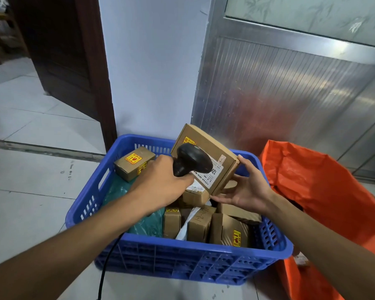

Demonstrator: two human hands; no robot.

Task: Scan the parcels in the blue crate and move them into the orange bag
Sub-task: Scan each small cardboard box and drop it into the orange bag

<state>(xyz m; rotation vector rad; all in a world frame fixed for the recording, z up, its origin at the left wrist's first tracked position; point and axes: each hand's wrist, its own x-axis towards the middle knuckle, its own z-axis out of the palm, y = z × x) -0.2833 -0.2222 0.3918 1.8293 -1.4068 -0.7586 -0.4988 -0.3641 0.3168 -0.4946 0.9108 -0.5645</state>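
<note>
Head view showed the left hand (160,182) wrapped round the handle of a black scanner (193,159), fingers curled tight on it, the scanner's head held right over the white label of a box (214,148). That box was tilted, lifted above the crate (182,256), with its lower corner resting in the right hand (247,191). The right grip was loose and spread: thumb against the box's right edge, fingers straight beneath its lower edge, more cradling than pinching.

Below the hands, the crate held more parcels: another box (134,165) with a yellow sticker near its far left corner, several boxes packed along the near side, a green mailer (147,224) and a white one (188,226). A black cable (105,265) ran down past the crate's near wall to the floor. Just to the right of the crate stood the orange bag (323,191), its mouth open; little of what lay inside could be made out.

By my reading, the scan of this one box was in hand, with much of the crate not yet done. The next move would call for a firmer right-hand hold on the box, a swing right over the crate's rim, and a drop into the bag, while the scanner stayed clear.
</note>
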